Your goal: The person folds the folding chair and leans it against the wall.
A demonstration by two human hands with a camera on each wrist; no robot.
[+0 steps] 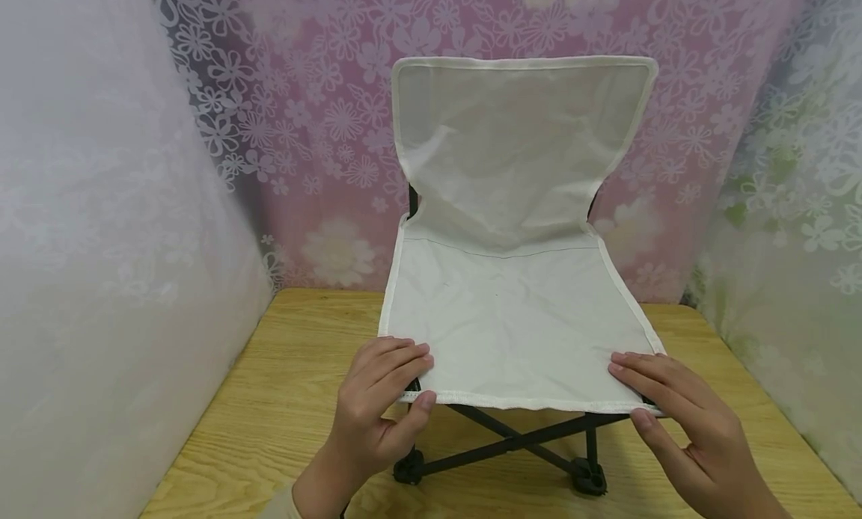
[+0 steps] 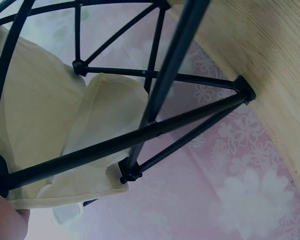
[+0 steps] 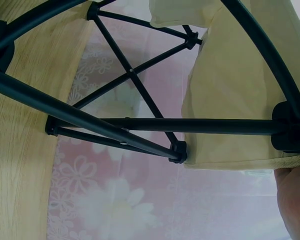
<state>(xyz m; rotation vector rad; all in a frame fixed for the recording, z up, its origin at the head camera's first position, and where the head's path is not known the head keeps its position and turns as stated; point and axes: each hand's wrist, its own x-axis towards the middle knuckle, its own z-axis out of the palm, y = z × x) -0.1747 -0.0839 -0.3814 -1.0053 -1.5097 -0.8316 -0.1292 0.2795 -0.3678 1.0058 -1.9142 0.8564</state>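
A folding chair (image 1: 498,309) with a white fabric seat and backrest stands upright and unfolded, its backrest at the far side. My left hand (image 1: 380,403) rests on the seat's front left corner, fingers flat on top and thumb at the front edge. On the front right corner lies my right hand (image 1: 694,422) in the same way. Crossed black legs (image 1: 471,457) show below the seat. From underneath, the left wrist view has the black tubes (image 2: 90,153) and fabric (image 2: 40,100); the right wrist view has similar tubes (image 3: 215,126). Both wrist views show only part of each hand.
The chair stands on a wooden table (image 1: 269,399). A pink flowered curtain (image 1: 330,130) hangs behind it, and pale sheets (image 1: 101,205) enclose the left and right sides.
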